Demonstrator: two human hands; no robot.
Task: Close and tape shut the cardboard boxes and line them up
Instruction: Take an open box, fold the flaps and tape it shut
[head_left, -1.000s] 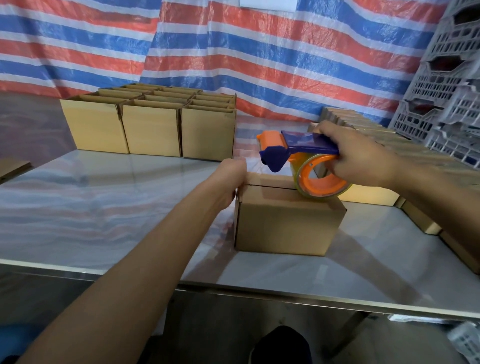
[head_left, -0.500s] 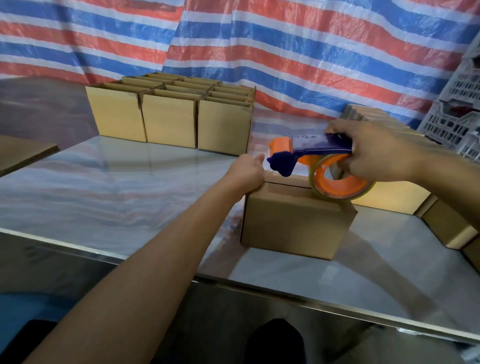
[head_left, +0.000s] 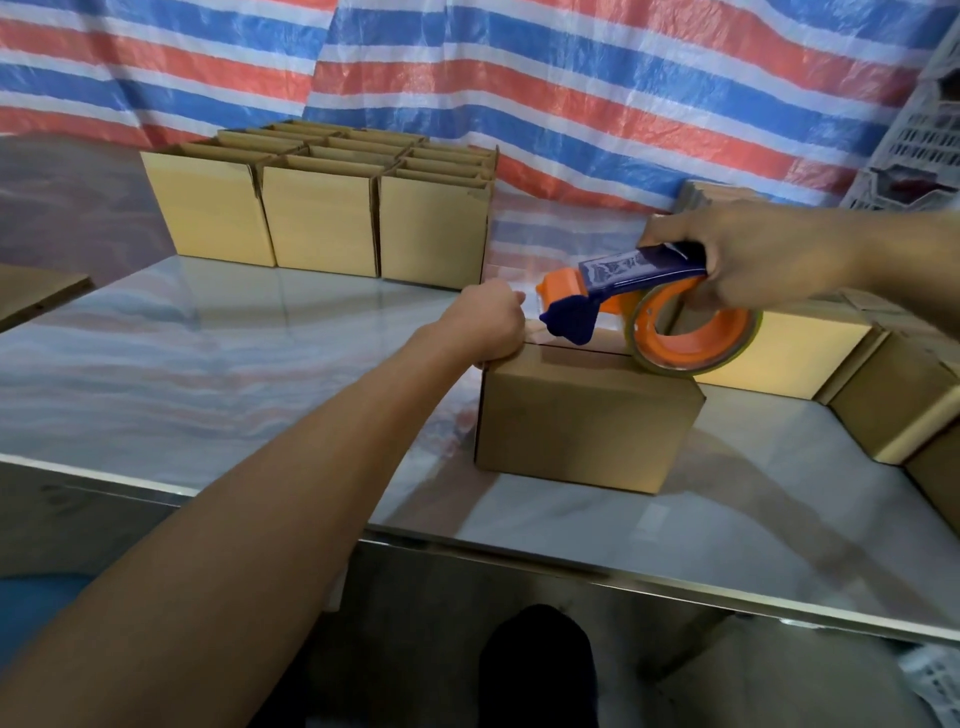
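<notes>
Open boxes (head_left: 322, 218): back-left on table (head_left: 234, 364), rows touching. L hand (head_left: 491, 327): fingers curled over box (head_left: 587, 415) top-left corner, gripping it. Box: mid-table, near front edge, flaps down. Dispenser (head_left: 649, 306): roll against box top, right end; nose just beside L hand. R hand (head_left: 753, 260): wrapped round dispenser handle. More cartons (head_left: 789, 348) far right.

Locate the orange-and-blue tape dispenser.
Head view, right of centre: the tape dispenser, gripped by the right hand, over the closed brown cardboard box.
</notes>
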